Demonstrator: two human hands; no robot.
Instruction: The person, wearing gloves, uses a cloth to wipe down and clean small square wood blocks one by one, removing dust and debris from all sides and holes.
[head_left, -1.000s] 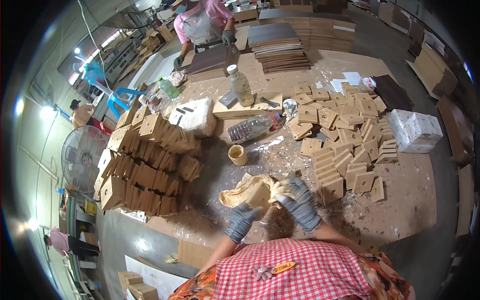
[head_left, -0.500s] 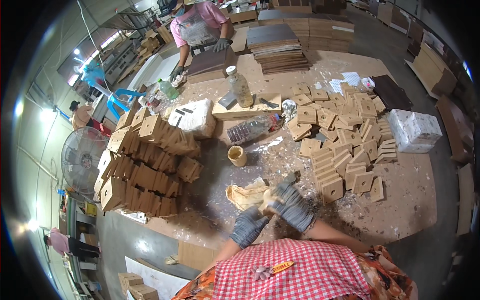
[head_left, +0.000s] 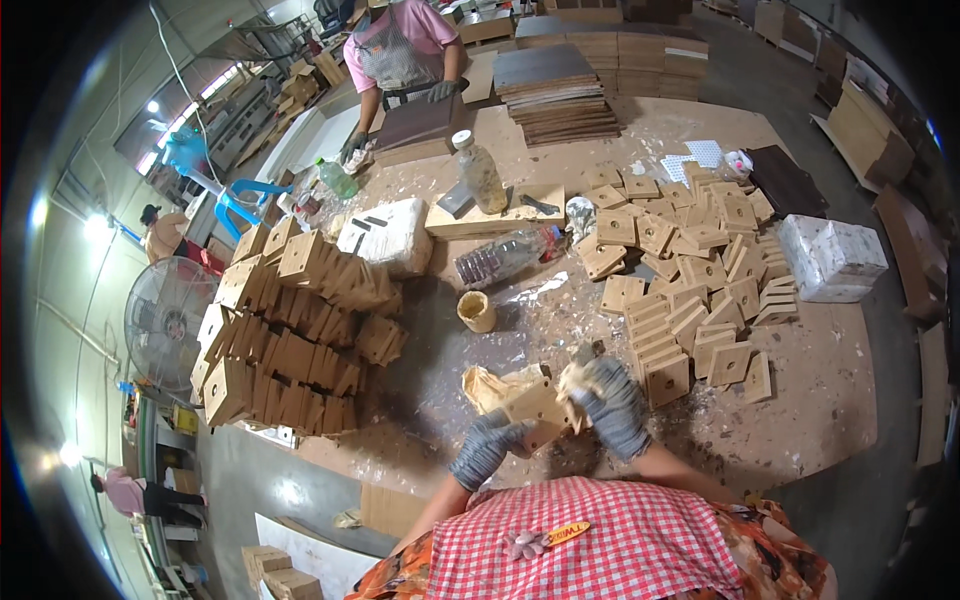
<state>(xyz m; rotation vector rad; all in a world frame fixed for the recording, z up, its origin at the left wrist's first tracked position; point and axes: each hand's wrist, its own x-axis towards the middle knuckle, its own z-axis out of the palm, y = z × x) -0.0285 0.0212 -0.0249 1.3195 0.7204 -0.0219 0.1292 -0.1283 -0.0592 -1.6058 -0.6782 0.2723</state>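
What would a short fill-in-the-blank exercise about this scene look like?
The left hand, gripping a wooden block, wears a grey ____.
The small round container stands ____ the left pile and right pile of wooden pieces.
The co-worker across the table wears a ____ shirt.

Missing words: glove; between; pink.

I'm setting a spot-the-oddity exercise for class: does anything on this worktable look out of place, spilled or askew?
Yes. A clear plastic bottle lies on its side, while another bottle stands upright behind it. Pale splotches on the tabletop resemble old spills. Right-hand wooden blocks lie partly jumbled, unlike neat rows.
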